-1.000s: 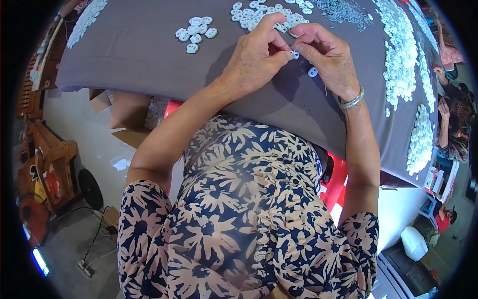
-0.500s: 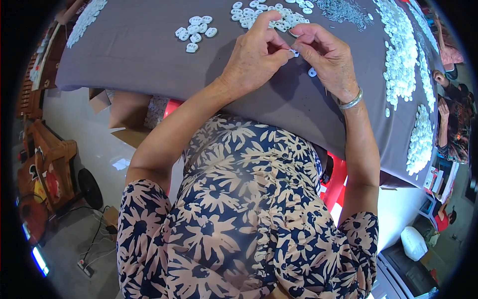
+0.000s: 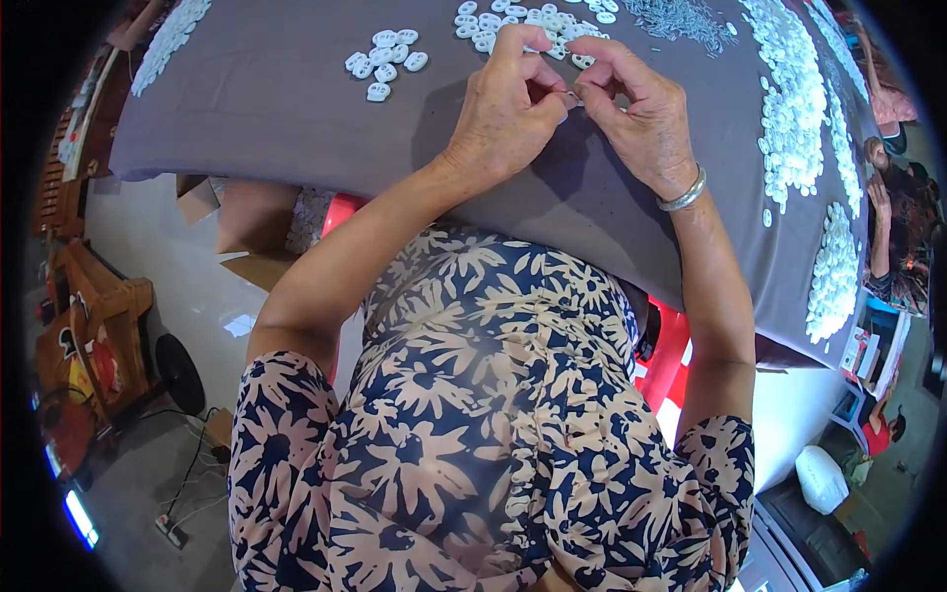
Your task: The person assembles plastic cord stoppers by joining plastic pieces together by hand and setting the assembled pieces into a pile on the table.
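Note:
Above the grey-clothed table, my left hand [image 3: 503,123] and my right hand [image 3: 639,118] meet fingertip to fingertip, each closed in a pinch. A small white plastic piece is mostly hidden in the left fingertips. What the right thumb and forefinger hold is too small and covered to make out. Beyond my hands lies a pile of white oval plastic pieces with holes [image 3: 485,28]. A smaller group of the same oval pieces [image 3: 384,57] sits to the left of my left hand. Past my right hand is a heap of tiny thin grey metal bits [image 3: 681,22].
Long heaps of small white pieces [image 3: 792,118] run down the table's right side, with another heap [image 3: 834,276] near its edge. More white pieces [image 3: 170,44] lie at the far left. Cardboard boxes [image 3: 254,217] stand below the table's left edge. Other people are at the far right.
My right hand has moved slightly left and up, its fingertips now touching the left ones. The loose white piece seen beneath it before no longer shows.

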Demonstrator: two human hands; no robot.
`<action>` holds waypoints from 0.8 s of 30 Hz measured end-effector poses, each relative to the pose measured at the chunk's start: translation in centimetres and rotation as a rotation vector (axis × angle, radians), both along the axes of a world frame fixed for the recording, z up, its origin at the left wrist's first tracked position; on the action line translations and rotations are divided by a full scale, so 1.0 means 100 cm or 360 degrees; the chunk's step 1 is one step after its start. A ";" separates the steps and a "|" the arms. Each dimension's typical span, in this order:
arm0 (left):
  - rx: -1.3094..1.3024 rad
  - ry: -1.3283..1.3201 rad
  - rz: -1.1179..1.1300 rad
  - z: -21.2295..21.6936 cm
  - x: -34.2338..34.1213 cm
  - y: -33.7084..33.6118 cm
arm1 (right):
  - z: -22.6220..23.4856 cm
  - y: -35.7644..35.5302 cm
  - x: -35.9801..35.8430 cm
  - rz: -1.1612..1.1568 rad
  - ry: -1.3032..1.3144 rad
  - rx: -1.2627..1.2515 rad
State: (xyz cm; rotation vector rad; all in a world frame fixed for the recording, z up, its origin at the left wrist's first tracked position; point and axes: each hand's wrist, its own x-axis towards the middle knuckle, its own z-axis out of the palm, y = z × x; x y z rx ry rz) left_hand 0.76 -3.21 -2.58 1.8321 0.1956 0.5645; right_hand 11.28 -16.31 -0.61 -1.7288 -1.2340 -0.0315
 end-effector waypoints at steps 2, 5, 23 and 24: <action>0.0053 0.0112 0.0005 -0.001 0.000 0.002 | -0.002 0.000 0.002 0.0017 -0.0021 -0.0085; 0.0135 0.0126 0.0002 0.005 -0.001 0.002 | -0.004 0.000 0.004 0.0022 0.0008 -0.0056; 0.0113 0.0040 -0.0132 0.022 -0.002 0.011 | 0.001 -0.012 0.013 0.0098 0.0296 -0.0265; 0.0114 0.0040 -0.0131 0.022 -0.002 0.012 | 0.003 -0.012 0.014 0.0099 0.0295 -0.0264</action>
